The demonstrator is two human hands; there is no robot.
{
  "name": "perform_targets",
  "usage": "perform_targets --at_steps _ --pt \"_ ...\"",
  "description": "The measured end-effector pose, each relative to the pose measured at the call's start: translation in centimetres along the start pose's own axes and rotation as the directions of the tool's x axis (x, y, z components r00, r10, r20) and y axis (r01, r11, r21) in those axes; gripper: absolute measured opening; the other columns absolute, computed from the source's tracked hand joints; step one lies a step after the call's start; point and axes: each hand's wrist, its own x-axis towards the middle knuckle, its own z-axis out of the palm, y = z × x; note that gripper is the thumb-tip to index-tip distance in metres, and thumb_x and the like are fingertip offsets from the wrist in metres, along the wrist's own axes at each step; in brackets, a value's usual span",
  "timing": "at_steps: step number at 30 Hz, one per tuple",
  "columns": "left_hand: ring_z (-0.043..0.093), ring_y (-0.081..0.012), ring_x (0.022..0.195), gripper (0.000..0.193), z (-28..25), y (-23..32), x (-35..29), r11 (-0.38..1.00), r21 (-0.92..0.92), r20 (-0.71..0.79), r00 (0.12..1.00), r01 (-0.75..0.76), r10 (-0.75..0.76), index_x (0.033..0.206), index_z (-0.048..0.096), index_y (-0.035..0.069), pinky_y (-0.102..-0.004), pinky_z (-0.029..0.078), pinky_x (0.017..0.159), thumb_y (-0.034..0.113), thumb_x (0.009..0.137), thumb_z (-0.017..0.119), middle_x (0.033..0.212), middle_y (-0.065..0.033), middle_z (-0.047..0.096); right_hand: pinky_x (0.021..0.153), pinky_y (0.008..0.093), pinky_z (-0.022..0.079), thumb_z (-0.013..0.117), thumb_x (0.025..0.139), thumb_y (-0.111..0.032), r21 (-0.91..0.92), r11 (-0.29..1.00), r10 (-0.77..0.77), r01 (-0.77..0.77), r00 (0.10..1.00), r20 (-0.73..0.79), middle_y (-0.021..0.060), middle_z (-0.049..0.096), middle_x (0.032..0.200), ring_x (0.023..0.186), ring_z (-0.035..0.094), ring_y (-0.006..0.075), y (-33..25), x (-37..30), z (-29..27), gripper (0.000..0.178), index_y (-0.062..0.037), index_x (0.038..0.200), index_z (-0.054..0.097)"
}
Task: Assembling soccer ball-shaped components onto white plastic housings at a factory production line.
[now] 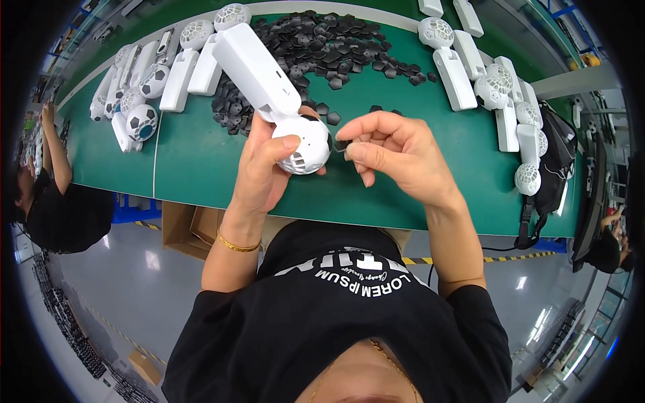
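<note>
My left hand grips a white device by its round, football-like head, thumb across the front. The device's long white rectangular body slants up and to the left. Black patches show on the ball's top and right side, and slotted openings lie near its lower edge. Just right of the ball, my right hand pinches a small black pentagon piece between thumb and forefinger. Most of that piece is hidden by the fingers. Beyond my hands spreads a large heap of black pentagon pieces.
White devices with ball heads stand in a group at the left of the green table. More white devices lie to the right, beside a black bag. A cardboard box sits below the front edge. Other people are at both sides.
</note>
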Motion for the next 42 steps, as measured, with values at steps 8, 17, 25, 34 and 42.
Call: perform_targets --at_steps 8,17,25,34,42 --pt "0.06 -0.022 0.095 0.063 0.9 -0.3 -0.3 0.99 0.136 0.023 0.999 -0.041 0.039 0.132 0.027 0.001 -0.0346 0.059 0.066 0.016 0.08 0.06 0.114 -0.0144 0.051 0.053 0.0172 0.044 0.066 0.088 -0.007 -0.085 0.983 -0.174 0.162 0.972 -0.156 0.0012 0.063 0.081 0.065 0.056 0.0052 1.2 -0.1 2.4 0.009 -0.0008 0.094 0.066" --pt "0.054 -0.0167 0.102 0.06 0.2 -1.0 -0.7 0.962 0.246 -0.002 0.992 -0.119 0.123 0.133 0.03 0.0 -0.0305 0.047 0.087 0.014 0.083 0.06 0.115 -0.012 0.052 0.058 0.0167 0.044 0.067 0.088 -0.008 -0.266 0.941 -0.266 0.21 0.944 -0.194 -0.0006 0.062 0.084 0.068 0.054 0.0028 2.6 0.6 3.0 0.009 -0.0013 0.093 0.063" --pt "0.054 -0.0157 0.101 0.059 0.1 -1.3 -1.1 0.935 0.313 -0.049 0.981 -0.165 0.189 0.133 0.03 0.0 -0.0299 0.044 0.09 0.014 0.084 0.06 0.114 -0.0114 0.053 0.06 0.0165 0.044 0.067 0.089 -0.01 -0.268 0.951 -0.212 0.156 0.958 -0.195 -0.0018 0.06 0.082 0.07 0.053 0.002 3.4 0.7 3.5 0.011 -0.0013 0.091 0.059" --pt "0.053 -0.015 0.1 0.056 -0.2 -1.4 -1.1 0.929 0.321 -0.061 0.975 -0.185 0.216 0.131 0.031 -0.001 -0.0297 0.044 0.088 0.014 0.085 0.059 0.113 -0.0111 0.053 0.057 0.0156 0.04 0.067 0.09 -0.014 -0.288 0.949 -0.197 0.129 0.955 -0.221 -0.0035 0.058 0.076 0.067 0.051 0.0008 3.5 1.0 3.7 0.015 -0.0032 0.088 0.056" --pt "0.052 -0.015 0.1 0.053 -0.4 -1.9 -1.3 0.892 0.389 -0.06 0.96 -0.23 0.274 0.129 0.032 -0.002 -0.0297 0.044 0.088 0.014 0.087 0.058 0.114 -0.0115 0.051 0.054 0.0148 0.037 0.066 0.091 -0.014 -0.28 0.953 -0.196 0.119 0.943 -0.268 -0.0051 0.054 0.073 0.064 0.047 -0.0004 4.4 0.7 4.5 0.018 -0.0044 0.083 0.053"
